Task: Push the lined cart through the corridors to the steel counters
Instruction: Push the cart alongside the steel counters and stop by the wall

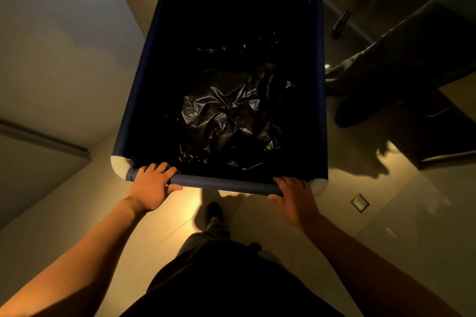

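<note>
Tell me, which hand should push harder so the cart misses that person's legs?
Probably the right hand. It grips the cart by the corner closest to the legs, so pushing there should swing the cart left, away from them. The left hand steadies.

One head-worn wide-angle view, steeply down and forward; close above the cart [224,184]

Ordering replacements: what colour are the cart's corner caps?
The cart has pale grey corner caps; head view shows them best.
</note>
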Motion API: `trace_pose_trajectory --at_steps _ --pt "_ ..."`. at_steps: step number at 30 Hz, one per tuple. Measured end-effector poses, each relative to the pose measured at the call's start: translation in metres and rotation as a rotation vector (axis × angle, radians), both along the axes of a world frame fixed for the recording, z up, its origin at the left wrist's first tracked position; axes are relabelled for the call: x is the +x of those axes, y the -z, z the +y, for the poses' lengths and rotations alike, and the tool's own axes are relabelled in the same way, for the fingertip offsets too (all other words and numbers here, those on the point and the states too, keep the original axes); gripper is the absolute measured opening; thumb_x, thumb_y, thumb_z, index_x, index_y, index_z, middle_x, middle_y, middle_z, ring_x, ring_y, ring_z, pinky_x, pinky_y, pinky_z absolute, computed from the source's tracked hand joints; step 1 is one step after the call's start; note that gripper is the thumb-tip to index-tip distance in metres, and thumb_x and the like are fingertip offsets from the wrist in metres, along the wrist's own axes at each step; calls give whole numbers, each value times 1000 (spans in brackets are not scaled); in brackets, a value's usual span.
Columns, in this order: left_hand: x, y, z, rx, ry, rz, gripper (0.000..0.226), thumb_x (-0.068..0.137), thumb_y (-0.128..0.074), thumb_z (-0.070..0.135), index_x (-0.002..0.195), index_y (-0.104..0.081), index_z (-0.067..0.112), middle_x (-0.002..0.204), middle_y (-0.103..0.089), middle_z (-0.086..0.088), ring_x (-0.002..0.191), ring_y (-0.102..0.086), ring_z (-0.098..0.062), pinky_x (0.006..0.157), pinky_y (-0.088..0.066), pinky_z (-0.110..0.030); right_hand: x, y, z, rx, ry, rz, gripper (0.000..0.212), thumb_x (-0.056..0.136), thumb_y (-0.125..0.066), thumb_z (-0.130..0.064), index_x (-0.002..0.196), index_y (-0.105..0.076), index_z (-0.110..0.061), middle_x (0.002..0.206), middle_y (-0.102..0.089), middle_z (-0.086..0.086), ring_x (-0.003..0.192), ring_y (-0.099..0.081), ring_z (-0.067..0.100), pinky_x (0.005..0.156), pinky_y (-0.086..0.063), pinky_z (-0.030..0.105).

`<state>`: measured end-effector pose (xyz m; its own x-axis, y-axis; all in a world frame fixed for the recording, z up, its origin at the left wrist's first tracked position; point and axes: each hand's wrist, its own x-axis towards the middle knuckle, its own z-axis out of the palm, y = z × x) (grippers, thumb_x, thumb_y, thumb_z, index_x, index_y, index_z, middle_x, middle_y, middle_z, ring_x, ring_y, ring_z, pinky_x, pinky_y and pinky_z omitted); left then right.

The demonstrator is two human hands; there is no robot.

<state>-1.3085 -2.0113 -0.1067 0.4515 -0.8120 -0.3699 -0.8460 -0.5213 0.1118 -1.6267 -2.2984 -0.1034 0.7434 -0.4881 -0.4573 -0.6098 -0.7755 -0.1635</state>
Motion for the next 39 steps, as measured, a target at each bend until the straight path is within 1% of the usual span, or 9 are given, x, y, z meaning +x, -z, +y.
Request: trace_pose_trajectory --at_steps 2,5,7,15,21,26,30,34,39 --pt "16 -1 -17 9 11 -3 78 88 -14 78 134 -54 30 125 -58 0 108 -55 -28 92 -41 -47 15 -3 -13 -1 10 27 61 99 -48 -59 150 -45 -26 147 -53 -1 136 -48 24 110 -33 41" --pt "39 0 -43 34 9 -5 65 92 -28 72 138 -50 33 133 -55 0 117 -53 -28 99 -39 -48 38 -6 -34 11 15 61 60 102 -42 -58 153 -38 -27 153 -46 0 140 -42 24 114 -29 41" --pt "53 0 -60 37 3 0 59 94 -33 68 139 -48 34 135 -54 1 120 -51 -27 103 -38 -48 53 -8 -48 25 43 75 61 102 -41 -57 154 -36 -26 155 -44 1 142 -40 25 117 -27 43" --pt "99 -3 -123 56 -2 -13 60 96 -36 65 144 -43 30 142 -50 -2 126 -48 -28 108 -36 -47 109 -18 -106 18 73 124 61 103 -40 -55 156 -32 -25 158 -41 2 146 -36 26 120 -24 43" --pt "134 2 -168 -3 -11 -11 57 95 -40 64 140 -47 29 138 -52 -3 122 -50 -30 103 -38 -49 147 -18 -160 6 43 110 61 103 -42 -54 156 -34 -25 155 -44 2 143 -39 26 118 -26 42" --pt "166 4 -212 -48 -55 15 55 94 -45 64 138 -48 32 137 -53 -2 120 -50 -30 102 -38 -50 189 -17 -214 6 20 115 62 102 -43 -55 156 -33 -26 157 -41 0 145 -36 24 119 -25 42" --pt "189 5 -246 -40 -89 -13 56 92 -49 64 139 -48 34 138 -52 0 123 -50 -29 102 -39 -48 221 -15 -255 -6 1 96 65 101 -44 -56 157 -32 -27 159 -39 0 146 -34 24 119 -24 42" --pt "213 6 -280 -33 -123 -15 57 91 -51 64 138 -49 32 136 -52 -2 121 -51 -30 102 -39 -49 251 -15 -297 0 -30 84 68 101 -42 -58 159 -27 -26 162 -34 2 148 -32 26 121 -24 45" --pt "239 6 -319 -13 -192 -17 57 91 -51 65 137 -49 32 136 -51 -3 119 -51 -30 102 -38 -49 288 -14 -345 7 -66 71 69 101 -39 -59 160 -24 -26 162 -34 3 148 -31 27 122 -23 47"
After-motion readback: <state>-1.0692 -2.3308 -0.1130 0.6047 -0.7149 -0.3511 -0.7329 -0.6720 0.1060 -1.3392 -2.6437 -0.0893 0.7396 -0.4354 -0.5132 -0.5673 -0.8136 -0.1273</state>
